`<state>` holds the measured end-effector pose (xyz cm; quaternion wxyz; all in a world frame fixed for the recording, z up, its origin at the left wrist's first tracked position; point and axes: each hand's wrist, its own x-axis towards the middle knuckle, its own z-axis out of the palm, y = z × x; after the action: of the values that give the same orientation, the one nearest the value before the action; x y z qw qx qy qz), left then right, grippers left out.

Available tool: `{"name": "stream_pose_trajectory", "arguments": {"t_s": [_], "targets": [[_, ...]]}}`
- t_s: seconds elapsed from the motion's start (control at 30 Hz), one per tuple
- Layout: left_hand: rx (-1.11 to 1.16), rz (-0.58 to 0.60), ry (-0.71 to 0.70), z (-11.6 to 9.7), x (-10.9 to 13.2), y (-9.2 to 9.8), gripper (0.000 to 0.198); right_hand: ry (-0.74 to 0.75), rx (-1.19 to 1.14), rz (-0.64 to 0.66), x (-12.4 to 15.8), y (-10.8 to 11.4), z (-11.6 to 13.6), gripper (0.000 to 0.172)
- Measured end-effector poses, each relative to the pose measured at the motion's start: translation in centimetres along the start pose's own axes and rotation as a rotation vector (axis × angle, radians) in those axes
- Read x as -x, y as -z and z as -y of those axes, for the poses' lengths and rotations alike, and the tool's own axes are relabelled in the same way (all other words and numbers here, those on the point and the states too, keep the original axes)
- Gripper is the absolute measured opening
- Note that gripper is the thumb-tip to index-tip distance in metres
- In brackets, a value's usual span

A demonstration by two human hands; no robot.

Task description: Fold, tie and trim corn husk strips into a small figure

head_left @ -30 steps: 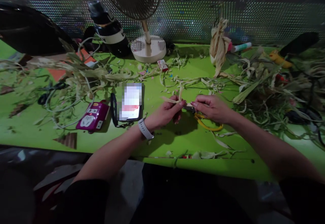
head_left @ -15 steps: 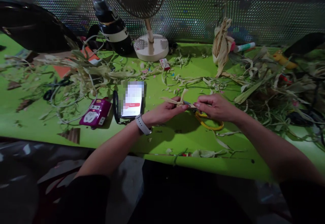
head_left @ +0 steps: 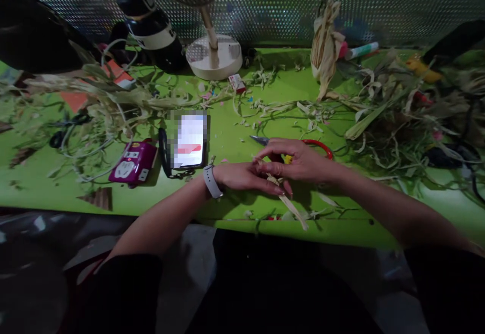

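Observation:
Both my hands meet low over the green table [head_left: 227, 207], near its front edge. My left hand [head_left: 246, 177], with a pale watch on the wrist, and my right hand [head_left: 297, 162] pinch the same small knotted piece of dried corn husk [head_left: 282, 192]. One pale strip of that husk trails down toward the table edge. Behind my right hand lie scissors [head_left: 303, 144] with a red and yellow handle, their blades pointing left; neither hand touches them.
A phone [head_left: 189, 139] and a magenta power strip [head_left: 132, 162] lie left of my hands. A fan base [head_left: 214, 56], a dark bottle [head_left: 151, 26] and a husk bundle [head_left: 326, 46] stand at the back. Loose husks cover the left and right sides.
My hands have come down and nearer the table's front edge with the husk piece. The scissors now show clear behind my right hand. The view tilted down a little.

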<state>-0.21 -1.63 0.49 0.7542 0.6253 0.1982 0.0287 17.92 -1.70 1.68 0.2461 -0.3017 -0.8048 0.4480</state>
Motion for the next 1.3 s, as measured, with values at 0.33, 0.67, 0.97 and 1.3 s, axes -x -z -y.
{"name": "stream_pose_trajectory", "arguments": {"t_s": [0.33,0.67,0.97,1.3], "targets": [[-0.095,-0.103,0.051,0.3,0.0,0.1,0.051,-0.202,-0.410,-0.223,-0.5,-0.7,-1.2,0.040],[-0.087,0.118,0.066,0.4,-0.4,-0.5,0.041,-0.151,-0.302,-0.262,-0.6,-1.9,-1.1,0.040],[0.341,-0.296,-0.021,2.0,-1.1,0.1,0.039,-0.343,-0.180,-0.316,-0.2,1.8,-1.0,0.055],[0.397,-0.377,-0.061,1.6,-0.9,0.3,0.040,-0.399,-0.523,-0.241,-0.4,0.0,-2.1,0.045]]}}
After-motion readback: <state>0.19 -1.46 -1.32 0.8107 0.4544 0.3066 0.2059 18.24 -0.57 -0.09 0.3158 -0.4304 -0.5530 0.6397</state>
